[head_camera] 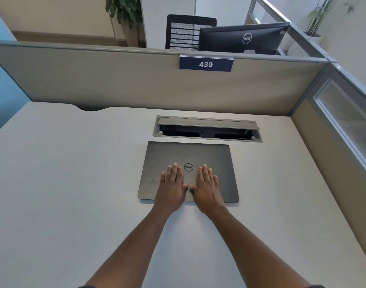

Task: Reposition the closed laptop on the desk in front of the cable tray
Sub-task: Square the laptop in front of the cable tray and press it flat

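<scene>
Partition [136, 80] sign [206, 63] reads 439; hands flat on Dell laptop [167, 154]

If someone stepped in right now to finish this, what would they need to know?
Left hand and right hand: both flat, palms down on the lid of the closed laptop, gripping nothing.
Laptop lies flat on the desk, just in front of the open cable tray, apart from it.
Done: it looks in place.
Left: straighten it if needed, then lift the hands away.
</scene>
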The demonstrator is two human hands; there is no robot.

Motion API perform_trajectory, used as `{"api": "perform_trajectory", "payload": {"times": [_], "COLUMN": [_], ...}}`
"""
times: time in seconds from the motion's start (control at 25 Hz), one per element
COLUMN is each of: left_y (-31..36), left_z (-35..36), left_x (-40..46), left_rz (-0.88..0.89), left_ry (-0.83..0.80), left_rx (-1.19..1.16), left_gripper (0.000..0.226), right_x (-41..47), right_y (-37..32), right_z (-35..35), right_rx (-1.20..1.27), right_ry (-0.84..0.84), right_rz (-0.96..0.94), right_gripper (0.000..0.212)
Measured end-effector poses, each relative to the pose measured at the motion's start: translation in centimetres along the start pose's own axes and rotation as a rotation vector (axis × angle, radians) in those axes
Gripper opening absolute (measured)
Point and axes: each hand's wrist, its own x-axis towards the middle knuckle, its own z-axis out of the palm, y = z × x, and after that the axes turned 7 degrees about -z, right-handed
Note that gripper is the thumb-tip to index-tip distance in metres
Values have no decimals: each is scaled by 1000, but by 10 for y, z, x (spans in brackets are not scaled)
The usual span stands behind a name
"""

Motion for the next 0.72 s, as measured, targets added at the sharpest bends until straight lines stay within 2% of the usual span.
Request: {"api": "perform_trajectory", "payload": {"times": [0.28, 0.72], "left_y": [1, 2], "left_z": [14, 15], "left_x": [-1, -2], "left_rz": [-9, -24], "left_ry": [123, 117], "left_rx": [58, 74], "left_gripper": [67, 68], "right_x": [5, 6], "right_y": [3, 3], "right_z": [25, 30], "right_rx": [-99, -146], "right_ry": [76, 85], "right_rz": [17, 30], "right_gripper": [68, 66]}}
